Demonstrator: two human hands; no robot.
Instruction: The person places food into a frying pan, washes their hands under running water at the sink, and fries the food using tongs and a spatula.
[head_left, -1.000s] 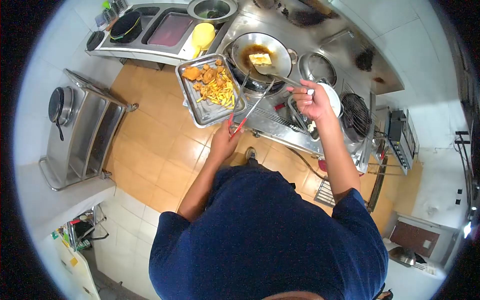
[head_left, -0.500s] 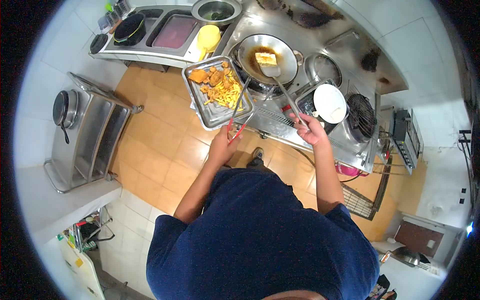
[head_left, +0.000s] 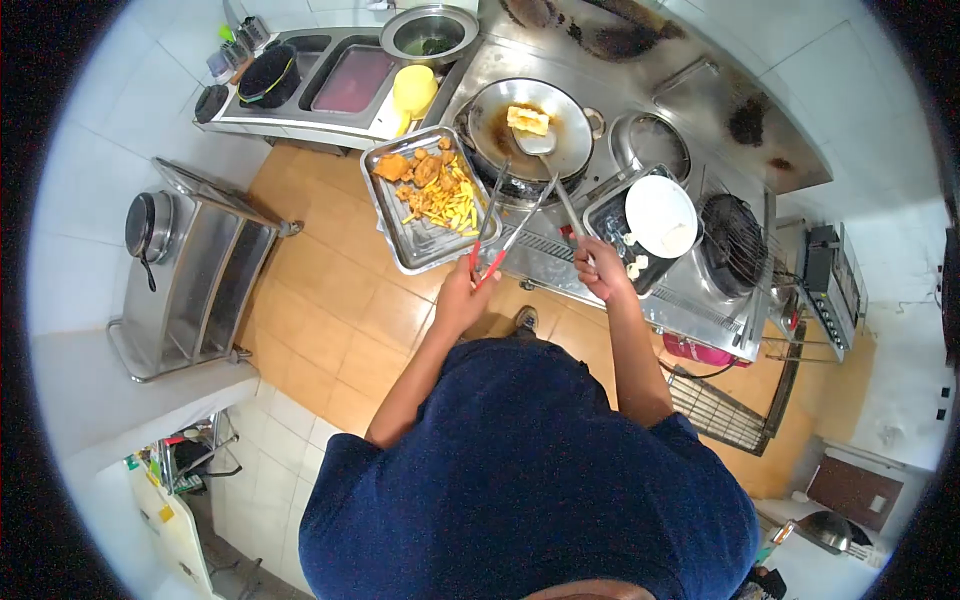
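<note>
My left hand (head_left: 464, 300) is closed on the red handles of metal tongs (head_left: 512, 238), whose arms are spread apart near the wok's front edge. Beside it, a metal tray (head_left: 422, 246) holds fried pieces (head_left: 398, 167) and yellow fries (head_left: 446, 205). My right hand (head_left: 603, 268) grips the long handle of a spatula (head_left: 564, 196). The blade lies inside the wok (head_left: 570, 130), at a pale yellow folded piece of food (head_left: 528, 121) above brown liquid. To the right, a white plate (head_left: 660, 216) rests over a dark tray (head_left: 607, 215).
A yellow scoop (head_left: 414, 90) and a steel bowl (head_left: 472, 30) stand behind the tray. A round lid (head_left: 650, 145) lies right of the wok, with a grated burner (head_left: 735, 240) beyond. A steel cart (head_left: 200, 285) holds a pan (head_left: 148, 225) at the left.
My right hand has moved down and left from over the white plate, drawing the spatula handle nearer. The food in the wok looks turned or folded. The tongs remain in my left hand.
</note>
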